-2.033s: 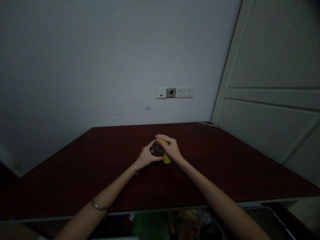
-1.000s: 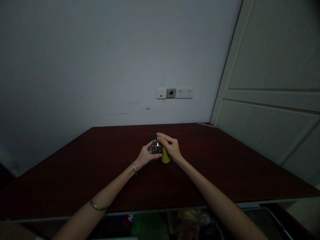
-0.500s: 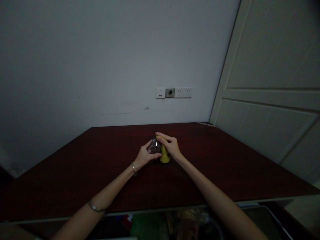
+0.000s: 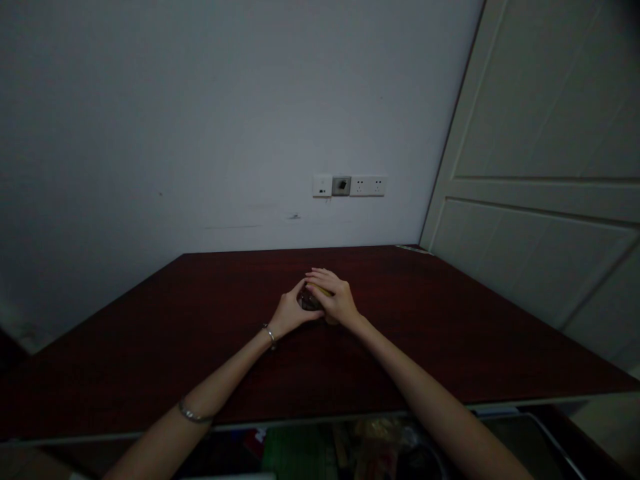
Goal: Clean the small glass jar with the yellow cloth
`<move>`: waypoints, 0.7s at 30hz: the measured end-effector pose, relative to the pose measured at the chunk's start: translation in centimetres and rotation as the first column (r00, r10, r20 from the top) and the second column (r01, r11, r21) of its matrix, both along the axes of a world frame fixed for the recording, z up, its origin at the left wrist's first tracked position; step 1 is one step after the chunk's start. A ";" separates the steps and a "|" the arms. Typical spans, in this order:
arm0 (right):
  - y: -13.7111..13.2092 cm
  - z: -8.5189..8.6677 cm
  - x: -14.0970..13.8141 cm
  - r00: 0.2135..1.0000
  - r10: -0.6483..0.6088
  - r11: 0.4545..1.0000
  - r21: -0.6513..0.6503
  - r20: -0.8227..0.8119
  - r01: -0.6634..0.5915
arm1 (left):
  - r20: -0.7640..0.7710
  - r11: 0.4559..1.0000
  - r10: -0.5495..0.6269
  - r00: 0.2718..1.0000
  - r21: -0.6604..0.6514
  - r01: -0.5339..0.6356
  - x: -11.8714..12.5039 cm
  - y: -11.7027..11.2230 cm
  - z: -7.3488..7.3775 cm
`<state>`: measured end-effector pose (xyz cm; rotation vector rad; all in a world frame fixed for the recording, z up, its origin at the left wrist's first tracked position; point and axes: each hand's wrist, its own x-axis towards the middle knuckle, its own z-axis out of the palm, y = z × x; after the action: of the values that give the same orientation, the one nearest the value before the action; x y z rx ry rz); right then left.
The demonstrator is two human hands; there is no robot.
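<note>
My left hand (image 4: 291,312) is curled round a small, rounded, see-through vessel (image 4: 309,301) that looks like glass and appears dark against the tabletop. My right hand (image 4: 339,301) lies over its upper right side, fingers reaching across the top. Under the right hand's fingers a strip of yellow cloth (image 4: 320,289) shows, pressed against the vessel; most of the cloth is hidden by that hand. Both hands meet just above the dark red table (image 4: 240,287), near its middle. Whether the vessel touches the table I cannot tell.
Behind the table stands a pale wall with a row of sockets (image 4: 367,186). A white panelled door (image 4: 540,267) is at the right. Below the table's front edge is an open space with a green item (image 4: 295,453) and several dim objects.
My right hand has turned and closed further over the vessel's top, taking the yellow cloth with it. The hanging end of the cloth is now hidden. My left hand has barely moved.
</note>
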<state>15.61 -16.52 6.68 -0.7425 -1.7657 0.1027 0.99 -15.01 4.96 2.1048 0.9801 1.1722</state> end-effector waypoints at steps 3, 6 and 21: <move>0.3 -0.1 0.1 0.996 -0.026 0.999 -0.027 -0.081 0.024 | 0.001 1.000 -0.013 1.000 0.007 0.013 0.1 -0.2 0.2; 0.1 0.0 0.0 0.999 0.023 0.999 -0.022 -0.025 -0.024 | -0.024 1.000 0.029 0.999 0.004 -0.029 0.0 0.0 0.1; 0.2 0.4 0.3 0.999 0.023 0.996 -0.083 -0.036 -0.026 | -0.035 0.996 0.088 0.995 0.010 -0.088 0.1 -0.8 0.8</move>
<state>15.92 -16.36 7.10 -0.7749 -1.7455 0.2062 1.10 -15.77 5.79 2.1147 1.0962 1.1868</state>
